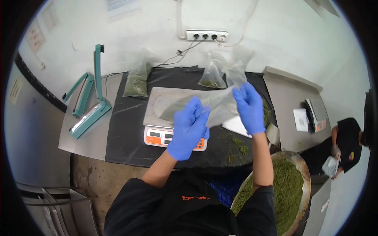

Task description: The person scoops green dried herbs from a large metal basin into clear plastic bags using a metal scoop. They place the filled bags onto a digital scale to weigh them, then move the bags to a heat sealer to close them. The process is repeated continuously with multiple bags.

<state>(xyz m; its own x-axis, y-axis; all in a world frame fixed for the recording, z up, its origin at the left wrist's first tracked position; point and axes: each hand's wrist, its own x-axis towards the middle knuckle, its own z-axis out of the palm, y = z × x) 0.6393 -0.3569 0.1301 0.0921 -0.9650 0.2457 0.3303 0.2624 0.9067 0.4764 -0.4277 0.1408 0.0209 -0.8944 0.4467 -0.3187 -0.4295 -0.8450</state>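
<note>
A clear plastic bag (220, 104) is stretched between my two hands, above the scale and the black-covered table. My left hand (189, 129), in a blue glove, closes on the bag's near side. My right hand (250, 108), gloved the same, pinches its right end. The bag's left part looks greyish green; whether anything lies inside I cannot tell. Beneath it stands a white and orange weighing scale (152, 135) with a metal plate, partly hidden by the bag and my left hand. Green shreds (238, 147) lie on the black cover below my right hand.
A filled bag (136, 84) stands back left, another bag (212, 76) with green contents at the back. Two teal bag sealers (92, 114) sit left. A large round pan (289, 188) of green shreds is at lower right. Far right, a co-worker (348, 143) holds a pale container.
</note>
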